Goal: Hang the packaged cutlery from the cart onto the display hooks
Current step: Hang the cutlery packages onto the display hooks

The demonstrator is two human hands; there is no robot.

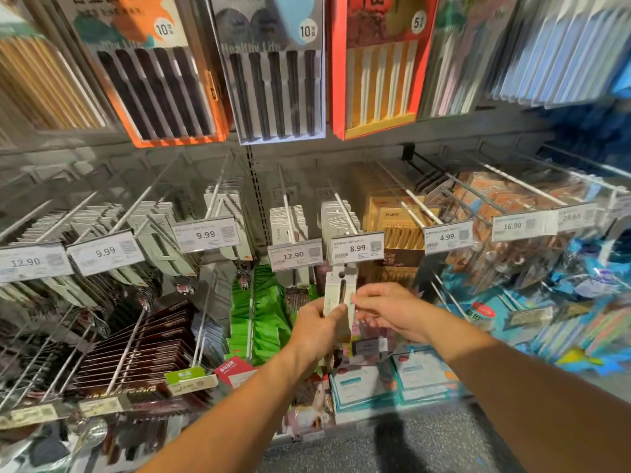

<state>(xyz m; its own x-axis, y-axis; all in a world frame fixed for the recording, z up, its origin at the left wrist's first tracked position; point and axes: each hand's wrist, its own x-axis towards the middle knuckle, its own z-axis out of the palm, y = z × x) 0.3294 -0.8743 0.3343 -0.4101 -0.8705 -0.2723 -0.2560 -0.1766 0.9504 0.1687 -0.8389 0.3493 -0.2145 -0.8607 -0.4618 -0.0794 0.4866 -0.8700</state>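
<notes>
The left hand (316,322) has its grip clamped on a white cutlery pack (338,295), thumb across the front of the card, and the right hand (386,310) pinches the same pack at its right edge with curled fingers. The pack stands upright just below the 8.99 price tag (358,249), its punched top touching the tag's lower edge. Behind that tag a white hook (345,213) carries a row of matching white packs (336,216). Left of the tag, the 12.90 tag (294,256) fronts another hook of white packs. Right of it hang tan boxes (396,223). Below it, green packets (263,312) fill a lower hook. Above it hang boxed chopstick sets (276,90).
</notes>
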